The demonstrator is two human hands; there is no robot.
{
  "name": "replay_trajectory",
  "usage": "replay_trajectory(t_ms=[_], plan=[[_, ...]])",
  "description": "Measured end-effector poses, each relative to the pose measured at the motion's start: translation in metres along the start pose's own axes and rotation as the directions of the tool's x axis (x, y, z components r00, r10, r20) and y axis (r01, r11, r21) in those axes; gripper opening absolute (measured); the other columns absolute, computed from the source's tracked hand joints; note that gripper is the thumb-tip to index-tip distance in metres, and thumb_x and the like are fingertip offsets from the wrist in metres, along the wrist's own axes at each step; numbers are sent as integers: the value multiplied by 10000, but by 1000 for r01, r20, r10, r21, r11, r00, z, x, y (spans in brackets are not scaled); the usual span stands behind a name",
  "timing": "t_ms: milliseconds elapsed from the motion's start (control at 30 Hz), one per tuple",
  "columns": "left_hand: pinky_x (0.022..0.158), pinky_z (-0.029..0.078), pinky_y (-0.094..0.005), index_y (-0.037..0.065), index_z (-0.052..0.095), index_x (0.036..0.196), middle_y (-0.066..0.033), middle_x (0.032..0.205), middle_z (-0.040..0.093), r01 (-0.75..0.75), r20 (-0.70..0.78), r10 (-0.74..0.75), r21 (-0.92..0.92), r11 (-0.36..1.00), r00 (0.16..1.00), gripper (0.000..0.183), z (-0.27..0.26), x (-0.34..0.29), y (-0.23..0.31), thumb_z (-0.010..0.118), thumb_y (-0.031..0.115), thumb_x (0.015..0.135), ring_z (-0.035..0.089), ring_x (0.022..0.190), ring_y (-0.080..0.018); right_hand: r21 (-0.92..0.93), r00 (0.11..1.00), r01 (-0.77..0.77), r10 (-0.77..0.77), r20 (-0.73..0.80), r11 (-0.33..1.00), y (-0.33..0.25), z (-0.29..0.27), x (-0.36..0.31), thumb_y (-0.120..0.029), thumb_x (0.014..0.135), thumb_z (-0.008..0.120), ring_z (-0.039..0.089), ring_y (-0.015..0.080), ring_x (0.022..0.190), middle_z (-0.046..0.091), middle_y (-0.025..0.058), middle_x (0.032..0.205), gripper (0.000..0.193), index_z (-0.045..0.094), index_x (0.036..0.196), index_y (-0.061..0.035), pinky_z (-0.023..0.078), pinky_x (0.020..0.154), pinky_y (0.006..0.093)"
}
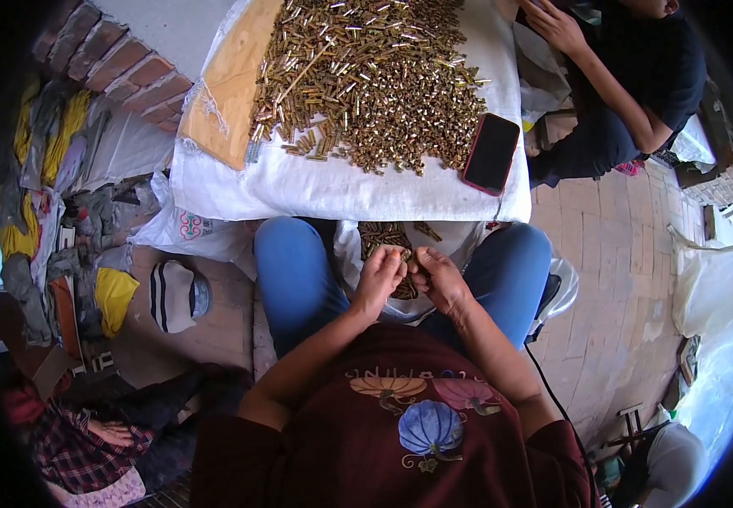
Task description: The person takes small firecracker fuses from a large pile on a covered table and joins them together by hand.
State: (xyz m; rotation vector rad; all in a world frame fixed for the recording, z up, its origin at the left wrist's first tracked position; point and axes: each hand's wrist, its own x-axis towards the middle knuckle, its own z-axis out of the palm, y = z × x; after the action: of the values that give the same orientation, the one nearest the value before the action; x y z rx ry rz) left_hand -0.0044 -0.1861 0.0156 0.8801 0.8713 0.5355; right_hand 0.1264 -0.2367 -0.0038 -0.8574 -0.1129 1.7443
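My left hand [379, 275] and my right hand [441, 278] meet fingertip to fingertip between my knees. Both are closed in a pinch around a small brass-coloured metal part [409, 255], mostly hidden by the fingers. Just below them, a white sack [348, 254] lies open in my lap. Rod-like brass-coloured metal pieces [381, 233] fill part of it. Ahead, a large heap of similar small metal parts [383, 80] covers the table: longer rods at the far left, short nut-like pieces nearer the right.
White sheeting [341, 193] covers the table, with a wooden board [229, 85] along its left side and a dark phone [492, 154] at its right corner. Another person [629, 93] sits at the far right, and one in plaid [87, 444] at the lower left. A striped cloth item [172, 295] lies on the floor.
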Motion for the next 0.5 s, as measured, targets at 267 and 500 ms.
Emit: replay_trajectory(t_ms=[267,500], plan=[[428,299,-173,51,454,1042,-92,855,570,175,64,-164,-305,936,984,204,-26,6,-10,410,177,888,386,533,-62,-106,975,65,-86,-206,992,-9,5,-4,-230,884,432,385,64,523,529,22,729,154,449,876,-78,305,453,196],[441,292,-160,120,459,941,-2,782,489,136,83,-112,-403,905,990,78,-18,1,-7,454,162,876,377,542,-62,-40,996,84,-85,-26,996,-8,-1,-4,-300,840,519,329,43,443,475,-23,598,223,466,739,-108,229,396,181]])
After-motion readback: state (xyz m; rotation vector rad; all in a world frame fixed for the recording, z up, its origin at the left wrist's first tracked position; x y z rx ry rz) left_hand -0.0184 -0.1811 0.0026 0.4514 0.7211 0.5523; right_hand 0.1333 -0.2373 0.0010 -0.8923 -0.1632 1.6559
